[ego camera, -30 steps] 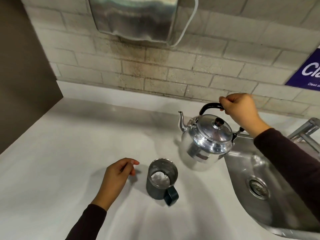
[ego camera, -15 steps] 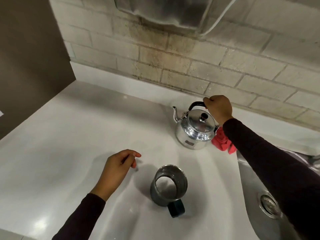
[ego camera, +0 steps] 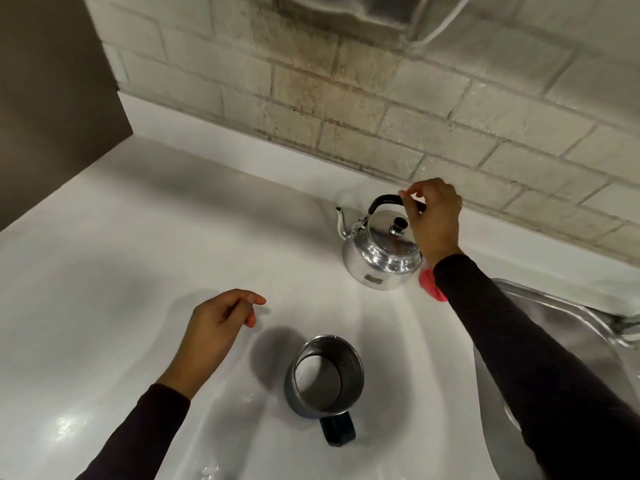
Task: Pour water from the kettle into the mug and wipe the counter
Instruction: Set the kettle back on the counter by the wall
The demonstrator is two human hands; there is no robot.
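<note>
Polished metal kettle (ego camera: 379, 252) upright on the white table (ego camera: 138, 254), near the back edge under the brick wall (ego camera: 381, 109), spout aimed left, lid on, black handle arched over the top. Right hand (ego camera: 433, 220) above that handle, fingers (ego camera: 412, 195) loosely curled and spread just over the grip, apparently clear of it, nothing clamped. Red cloth (ego camera: 431, 285) just beside the kettle's right side, partly hidden behind the dark sleeve (ego camera: 519, 341). Steel mug (ego camera: 325, 375) with dark handle (ego camera: 337, 429) toward the front edge, well apart from the kettle, upright, handle pointing at the camera; contents hard to tell. Left hand (ego camera: 216, 329) low over the table left of the mug, fingers half curled, empty, not touching the mug. Steel sink (ego camera: 554, 317) set into the right end of the table. A few water droplets (ego camera: 211, 471) near the front edge.
</note>
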